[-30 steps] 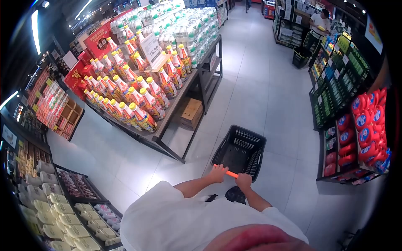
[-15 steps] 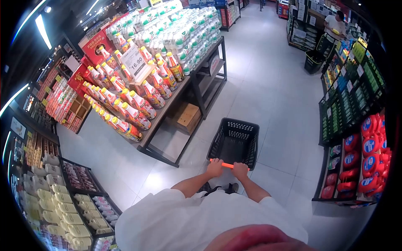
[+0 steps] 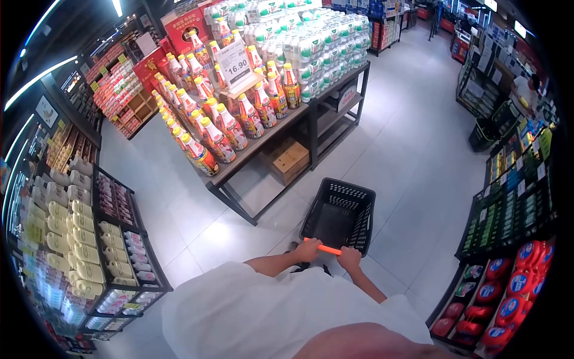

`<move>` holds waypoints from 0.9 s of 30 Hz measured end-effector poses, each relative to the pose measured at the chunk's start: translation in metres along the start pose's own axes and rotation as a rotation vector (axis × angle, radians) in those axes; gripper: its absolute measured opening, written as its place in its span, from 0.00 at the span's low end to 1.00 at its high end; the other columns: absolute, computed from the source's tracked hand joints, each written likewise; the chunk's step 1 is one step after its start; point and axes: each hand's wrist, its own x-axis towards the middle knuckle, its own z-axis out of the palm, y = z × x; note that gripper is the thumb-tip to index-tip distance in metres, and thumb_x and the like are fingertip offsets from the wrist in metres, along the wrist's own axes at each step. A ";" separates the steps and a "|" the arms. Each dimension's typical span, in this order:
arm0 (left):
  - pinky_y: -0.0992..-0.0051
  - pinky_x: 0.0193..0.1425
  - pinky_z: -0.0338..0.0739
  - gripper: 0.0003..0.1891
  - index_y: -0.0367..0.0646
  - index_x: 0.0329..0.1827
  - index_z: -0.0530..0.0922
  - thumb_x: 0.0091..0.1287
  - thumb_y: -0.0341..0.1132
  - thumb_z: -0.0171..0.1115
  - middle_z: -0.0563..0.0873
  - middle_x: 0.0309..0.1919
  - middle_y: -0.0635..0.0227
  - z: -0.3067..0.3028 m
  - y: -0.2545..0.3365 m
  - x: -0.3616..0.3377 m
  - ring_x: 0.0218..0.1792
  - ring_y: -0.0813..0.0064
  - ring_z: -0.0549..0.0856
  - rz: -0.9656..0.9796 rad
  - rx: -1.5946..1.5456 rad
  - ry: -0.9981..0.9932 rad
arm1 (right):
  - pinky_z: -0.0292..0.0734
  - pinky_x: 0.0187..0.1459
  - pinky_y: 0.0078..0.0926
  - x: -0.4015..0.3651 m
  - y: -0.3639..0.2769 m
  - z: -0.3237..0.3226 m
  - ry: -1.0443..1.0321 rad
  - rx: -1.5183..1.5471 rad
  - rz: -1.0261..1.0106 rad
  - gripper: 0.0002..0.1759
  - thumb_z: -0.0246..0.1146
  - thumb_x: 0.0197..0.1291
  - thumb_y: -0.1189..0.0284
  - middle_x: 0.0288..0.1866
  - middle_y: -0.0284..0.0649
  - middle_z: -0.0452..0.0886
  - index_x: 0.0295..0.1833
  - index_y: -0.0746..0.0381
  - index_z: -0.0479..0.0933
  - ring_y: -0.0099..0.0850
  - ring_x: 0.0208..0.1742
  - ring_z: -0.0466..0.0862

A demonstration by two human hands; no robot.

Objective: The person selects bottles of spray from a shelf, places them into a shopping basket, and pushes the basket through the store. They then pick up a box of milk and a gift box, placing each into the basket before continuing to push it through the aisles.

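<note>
Both of my hands are wrapped round the orange handle of a black shopping basket that stands low in front of me. My left hand grips the handle's left end, and my right hand closes on its right end. Nothing lies inside the perforated basket. Part of my shoes shows below the handle, partly hidden by my arms and white shirt.
A display table carries yellow-capped bottles and shrink-wrapped white bottles, with a cardboard box underneath. Jug shelves stand left, shelves with red containers right. Farther off are a person and a dark basket.
My view has turned left, so the display table and right-hand shelves appear shifted right. The basket has turned slightly, and its handle tilts more. Both hands still grip it.
</note>
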 end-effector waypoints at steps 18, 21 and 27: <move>0.55 0.48 0.78 0.23 0.42 0.53 0.77 0.53 0.38 0.65 0.85 0.42 0.52 -0.006 0.022 0.044 0.47 0.52 0.84 0.110 0.238 -0.474 | 0.78 0.31 0.43 -0.004 0.007 0.018 0.016 0.050 -0.001 0.11 0.67 0.47 0.59 0.25 0.43 0.83 0.29 0.55 0.84 0.43 0.29 0.85; 0.56 0.47 0.79 0.20 0.42 0.50 0.78 0.53 0.37 0.64 0.86 0.40 0.53 0.000 0.013 0.040 0.44 0.51 0.85 0.163 0.137 -0.370 | 0.78 0.32 0.44 -0.001 0.009 0.017 -0.013 0.045 -0.010 0.12 0.66 0.47 0.59 0.26 0.43 0.84 0.29 0.56 0.84 0.44 0.29 0.85; 0.56 0.47 0.80 0.12 0.43 0.40 0.83 0.54 0.37 0.63 0.87 0.36 0.55 -0.007 0.029 0.046 0.41 0.53 0.86 -0.033 0.214 -0.412 | 0.79 0.34 0.43 0.000 0.004 0.012 -0.120 0.033 -0.038 0.13 0.66 0.48 0.58 0.28 0.43 0.84 0.32 0.56 0.84 0.45 0.32 0.85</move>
